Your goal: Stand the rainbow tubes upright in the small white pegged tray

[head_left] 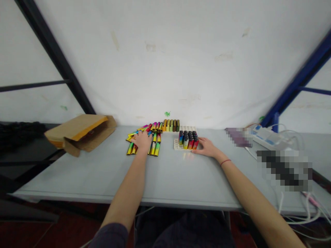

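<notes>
- Up at the far side of the pale grey desk (165, 179), the left hand (142, 138) lies palm down on a loose pile of shiny rainbow-coloured lighters (155, 147); its fingers are spread flat over them, and whether the grip has closed on any one lighter cannot be told.
- Beside it, the right hand (207, 147) rests on the desk with its fingers loosely open, touching the right edge of a white plastic tray (176, 144); it presses against the tray rather than clasping it.
- Standing upright in the near part of that tray is a block of rainbow lighters with dark tops (188, 140); the far part of the tray shows bare sockets.
- Behind the pile, a short row of yellow and olive lighters (171, 125) stands against the white wall.
- A thin red band (225, 162) circles the right wrist.
- Well to the left, an opened brown cardboard box (81, 134) lies on its side.
- Off to the right lie a white and blue device (266, 137) and a tangle of white cables (297, 213).
</notes>
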